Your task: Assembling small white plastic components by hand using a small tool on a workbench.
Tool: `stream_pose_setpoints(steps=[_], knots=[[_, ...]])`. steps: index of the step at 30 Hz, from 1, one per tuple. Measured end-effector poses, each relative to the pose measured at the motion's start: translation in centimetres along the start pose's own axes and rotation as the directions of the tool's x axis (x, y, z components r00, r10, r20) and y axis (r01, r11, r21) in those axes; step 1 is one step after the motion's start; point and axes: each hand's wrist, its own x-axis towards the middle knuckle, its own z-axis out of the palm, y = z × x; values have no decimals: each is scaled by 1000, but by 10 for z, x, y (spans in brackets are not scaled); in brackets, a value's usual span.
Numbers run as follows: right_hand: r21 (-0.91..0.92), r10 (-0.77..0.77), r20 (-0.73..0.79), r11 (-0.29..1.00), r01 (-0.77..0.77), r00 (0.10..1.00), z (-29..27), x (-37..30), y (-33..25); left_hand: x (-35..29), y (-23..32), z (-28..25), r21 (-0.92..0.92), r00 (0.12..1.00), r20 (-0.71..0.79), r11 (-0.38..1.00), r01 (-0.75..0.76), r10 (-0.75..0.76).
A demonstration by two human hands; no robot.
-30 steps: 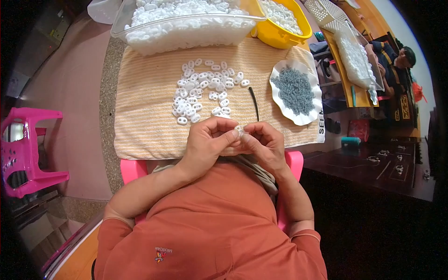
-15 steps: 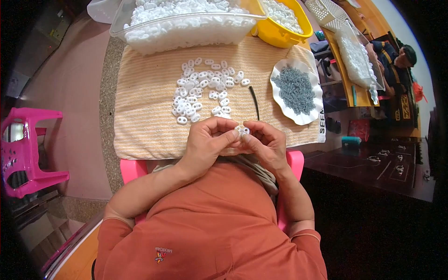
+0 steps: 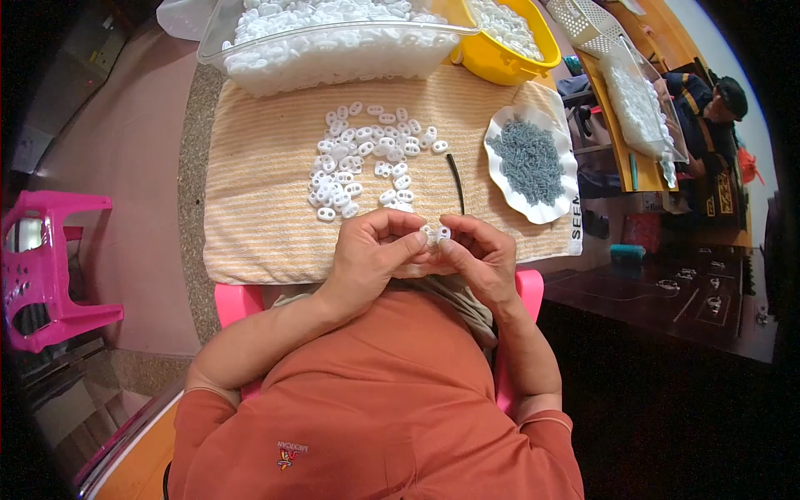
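Observation:
Close to the table's near edge, my left hand (image 3: pixel 375 247) pinches a small white two-holed plastic piece (image 3: pixel 427 231) between thumb and forefinger. Right beside it, my right hand (image 3: pixel 483 252) grips a second white two-holed piece (image 3: pixel 443 233) the same way. The fingertips hide part of both pieces, and I cannot make out whether they are joined. A loose cluster of similar white oval pieces (image 3: pixel 342 156) lies on the striped towel (image 3: pixel 258 167) beyond my hands. A thin black rod (image 3: pixel 455 183) rests to the right of the cluster.
A white wavy-rimmed dish (image 3: pixel 552 213) of small grey cylindrical parts stands at the right. At the back are a clear tub (image 3: pixel 350 52) heaped with white pieces and a yellow basin (image 3: pixel 508 70). A pink stool (image 3: pixel 62 267) stands left; a person (image 3: pixel 704 108) sits at the far right.
My right hand has shifted slightly right, and the two white pieces show a little farther apart between my fingertips. My left hand has stayed nearly still.

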Motion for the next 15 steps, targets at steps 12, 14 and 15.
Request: stream_pose_setpoints(steps=[12, 14, 15], knots=[[-10, -44, 11, 999, 45, 999, -1, 1, 4, -1, 2, 3, -23, 1000, 12, 1000, 10, -10], [-24, -54, 20, 998, 55, 998, -4, 2, 7, -2, 4, 4, -38, 1000, 13, 999, 16, -16], [-39, -64, 29, 997, 65, 998, -5, 2, 8, -2, 4, 4, -47, 1000, 12, 999, 22, -22]])
